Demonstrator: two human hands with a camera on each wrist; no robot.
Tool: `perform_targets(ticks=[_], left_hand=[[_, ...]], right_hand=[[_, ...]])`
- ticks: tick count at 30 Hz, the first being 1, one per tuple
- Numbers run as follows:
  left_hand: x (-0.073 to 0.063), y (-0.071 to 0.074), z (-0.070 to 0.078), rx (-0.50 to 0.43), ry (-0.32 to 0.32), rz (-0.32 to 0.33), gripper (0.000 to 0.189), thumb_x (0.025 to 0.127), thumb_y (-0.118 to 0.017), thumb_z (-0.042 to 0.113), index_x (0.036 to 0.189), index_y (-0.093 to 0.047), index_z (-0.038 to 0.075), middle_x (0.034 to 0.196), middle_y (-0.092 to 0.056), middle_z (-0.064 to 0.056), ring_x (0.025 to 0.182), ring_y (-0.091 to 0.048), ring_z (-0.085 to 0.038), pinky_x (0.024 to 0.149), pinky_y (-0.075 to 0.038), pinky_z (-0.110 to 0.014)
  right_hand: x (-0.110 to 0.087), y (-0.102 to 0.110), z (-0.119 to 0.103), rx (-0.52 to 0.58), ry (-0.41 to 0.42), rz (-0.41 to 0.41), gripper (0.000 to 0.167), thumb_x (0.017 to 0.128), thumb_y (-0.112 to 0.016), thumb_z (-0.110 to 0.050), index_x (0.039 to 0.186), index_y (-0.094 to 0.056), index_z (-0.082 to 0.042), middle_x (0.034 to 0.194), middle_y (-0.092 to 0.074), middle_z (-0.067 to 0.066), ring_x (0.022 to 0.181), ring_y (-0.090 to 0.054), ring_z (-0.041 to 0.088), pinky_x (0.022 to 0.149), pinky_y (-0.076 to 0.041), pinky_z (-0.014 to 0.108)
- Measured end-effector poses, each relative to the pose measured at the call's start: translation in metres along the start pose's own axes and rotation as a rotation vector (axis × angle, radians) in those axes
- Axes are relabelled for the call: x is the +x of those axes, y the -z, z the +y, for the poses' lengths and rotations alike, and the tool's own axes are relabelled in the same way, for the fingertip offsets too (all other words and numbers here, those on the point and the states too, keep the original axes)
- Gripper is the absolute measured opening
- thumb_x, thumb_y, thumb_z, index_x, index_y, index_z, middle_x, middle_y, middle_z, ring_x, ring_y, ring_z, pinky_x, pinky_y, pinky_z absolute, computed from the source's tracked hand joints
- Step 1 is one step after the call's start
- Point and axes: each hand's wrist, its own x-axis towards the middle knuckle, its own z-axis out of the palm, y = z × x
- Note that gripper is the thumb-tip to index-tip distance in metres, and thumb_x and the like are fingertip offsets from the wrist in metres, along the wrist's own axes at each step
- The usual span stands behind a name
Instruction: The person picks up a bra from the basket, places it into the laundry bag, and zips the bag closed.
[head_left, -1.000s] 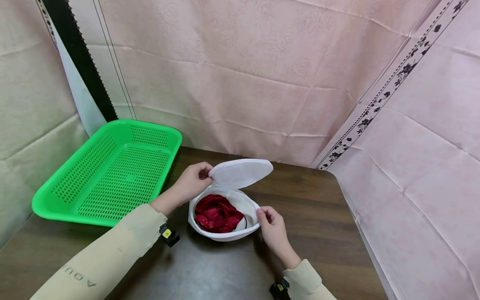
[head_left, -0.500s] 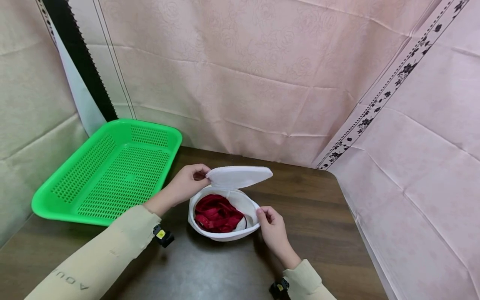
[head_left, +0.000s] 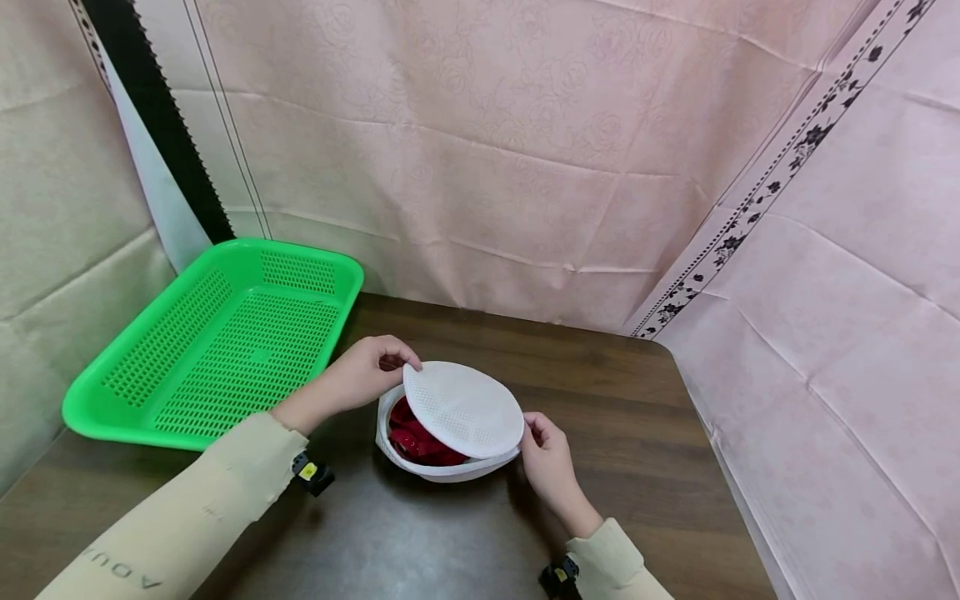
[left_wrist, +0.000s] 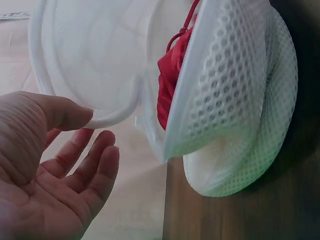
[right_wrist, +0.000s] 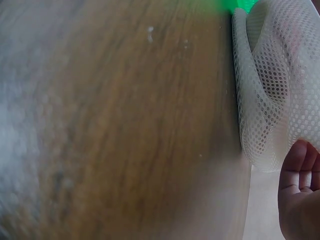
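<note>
A white mesh laundry bag [head_left: 450, 475] stands on the table with red fabric [head_left: 420, 442] inside it. My left hand [head_left: 367, 371] pinches the edge of the bag's round lid [head_left: 468, 408], which slants over the opening and covers much of the fabric. In the left wrist view, thumb and fingers hold the lid's piped rim while the other fingers spread loosely below. On the bag's right side, my right hand [head_left: 551, 458] pinches the rim. The right wrist view catches its fingers [right_wrist: 295, 160] against the honeycomb mesh wall [right_wrist: 270, 90]; the thumb is hidden there.
A green plastic basket [head_left: 322, 379] with a perforated floor sits at the left, close to my left forearm. Pale patterned cloth [head_left: 480, 167] hangs behind and on both sides of the brown wooden table [head_left: 637, 433].
My left hand has moved slightly left and down, swinging the lid from raised behind the bag to lying over its opening. The right hand has stayed at the rim.
</note>
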Motion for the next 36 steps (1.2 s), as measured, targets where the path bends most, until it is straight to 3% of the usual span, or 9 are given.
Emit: perform_targets(ticks=[5, 13, 22, 29, 36], left_hand=[[-0.002, 0.005, -0.003, 0.026, 0.014, -0.038, 0.014, 0.102, -0.068, 0.000, 0.107, -0.079, 0.005, 0.112, -0.074, -0.012, 0.106, -0.070, -0.028, 0.096, -0.058, -0.046], [-0.005, 0.011, -0.009, 0.089, 0.006, -0.091, 0.023, 0.101, -0.062, -0.007, 0.095, -0.075, 0.011, 0.108, -0.075, -0.009, 0.101, -0.066, -0.028, 0.090, -0.056, -0.043], [-0.007, 0.014, -0.012, 0.039, 0.007, -0.069, 0.025, 0.101, -0.062, -0.008, 0.089, -0.072, 0.011, 0.118, -0.077, -0.015, 0.114, -0.069, -0.034, 0.094, -0.057, -0.045], [-0.007, 0.009, -0.012, 0.056, 0.083, -0.130, 0.027, 0.105, -0.053, -0.003, 0.106, -0.077, 0.008, 0.119, -0.075, -0.011, 0.109, -0.065, -0.028, 0.091, -0.054, -0.042], [-0.005, -0.002, -0.011, 0.048, 0.091, -0.132, 0.018, 0.106, -0.066, 0.015, 0.120, -0.070, 0.006, 0.114, -0.072, -0.008, 0.102, -0.063, -0.023, 0.092, -0.053, -0.041]], right_hand=[[0.001, -0.001, -0.001, 0.011, -0.012, 0.002, 0.013, 0.106, -0.063, -0.002, 0.102, -0.074, 0.003, 0.084, -0.066, 0.006, 0.076, -0.057, 0.011, 0.070, -0.048, 0.022], [0.004, -0.001, -0.005, 0.014, -0.032, 0.017, 0.017, 0.108, -0.062, -0.007, 0.103, -0.074, 0.005, 0.082, -0.065, 0.005, 0.073, -0.054, 0.009, 0.067, -0.046, 0.022], [0.006, -0.002, -0.006, -0.002, -0.053, 0.053, 0.016, 0.106, -0.064, -0.007, 0.100, -0.074, 0.005, 0.083, -0.067, 0.008, 0.076, -0.056, 0.011, 0.071, -0.046, 0.023], [0.007, -0.003, -0.007, 0.017, -0.064, 0.065, 0.016, 0.105, -0.064, -0.005, 0.101, -0.075, 0.006, 0.080, -0.066, 0.005, 0.073, -0.057, 0.010, 0.066, -0.047, 0.022], [0.005, -0.001, -0.012, 0.031, -0.061, 0.031, 0.022, 0.109, -0.060, -0.012, 0.104, -0.075, 0.005, 0.082, -0.066, 0.003, 0.077, -0.058, 0.012, 0.069, -0.047, 0.023]])
